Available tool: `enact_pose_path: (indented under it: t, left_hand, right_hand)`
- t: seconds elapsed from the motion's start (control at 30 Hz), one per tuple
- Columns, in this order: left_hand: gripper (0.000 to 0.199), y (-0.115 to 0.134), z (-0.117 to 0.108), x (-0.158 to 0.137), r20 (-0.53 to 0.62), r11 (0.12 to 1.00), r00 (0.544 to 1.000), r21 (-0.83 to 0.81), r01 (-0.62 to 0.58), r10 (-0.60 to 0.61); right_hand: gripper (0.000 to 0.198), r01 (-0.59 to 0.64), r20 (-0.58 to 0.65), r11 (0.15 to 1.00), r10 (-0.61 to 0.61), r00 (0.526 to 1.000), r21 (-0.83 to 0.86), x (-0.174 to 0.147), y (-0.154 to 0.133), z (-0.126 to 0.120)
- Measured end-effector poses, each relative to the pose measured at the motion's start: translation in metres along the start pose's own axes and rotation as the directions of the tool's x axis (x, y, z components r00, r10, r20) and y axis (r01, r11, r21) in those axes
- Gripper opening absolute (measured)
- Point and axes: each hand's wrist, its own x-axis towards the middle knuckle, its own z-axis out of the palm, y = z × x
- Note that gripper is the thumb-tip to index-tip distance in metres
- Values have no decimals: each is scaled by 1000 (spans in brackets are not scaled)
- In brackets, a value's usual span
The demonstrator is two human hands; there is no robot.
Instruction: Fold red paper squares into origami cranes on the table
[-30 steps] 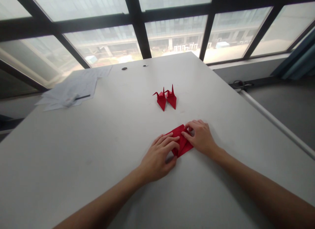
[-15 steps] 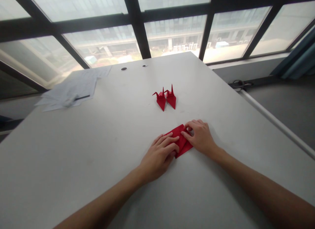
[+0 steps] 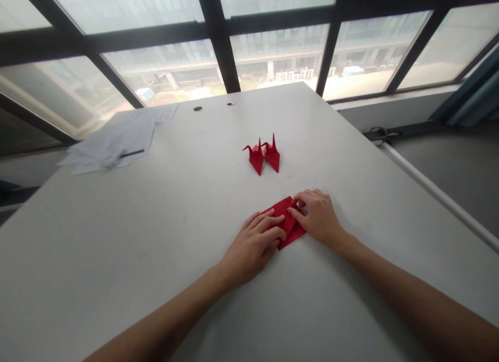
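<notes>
A partly folded sheet of red origami paper lies flat on the white table. My left hand rests over its left part, fingers stretched out and pressing it down. At its right side, my right hand has thumb and index finger closed on a folded edge, while the other fingers curl in. Part of the paper is hidden beneath both hands. Beyond it stand two finished red paper cranes, the left crane and the right crane, side by side and close together.
The white table reaches to the windows. Loose white papers lie at its far left, with a dark pen and a crumpled whitish item on them. A round cable hole sits near the far edge.
Almost nothing differs. My left thumb and index finger have shifted very slightly on the paper; the whole view has moved a touch.
</notes>
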Motion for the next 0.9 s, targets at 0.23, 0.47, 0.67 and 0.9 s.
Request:
enact_pose_path:
  t: [0.23, 0.47, 0.67, 0.9]
  left_hand:
    - [17, 1, 0, 0, -4, 1000, 1000, -7, 14, -14]
    - [19, 4, -2, 1, 4, 1000, 1000, -18, 13, -13]
    - [42, 8, -5, 0, -6, 999, 1000, -46, 18, -19]
    - [51, 7, -5, -1, -15, 999, 1000, -47, 23, -23]
  right_hand:
    - [7, 2, -4, 1000, -2, 1000, 3, 0, 0, 0]
    - [7, 1, -7, 1000, -1, 1000, 1, 0, 0, 0]
    - [8, 3, -11, 1000, -3, 1000, -1, 0, 0, 2]
    - [8, 2, -7, 1000, -2, 1000, 3, 0, 0, 1]
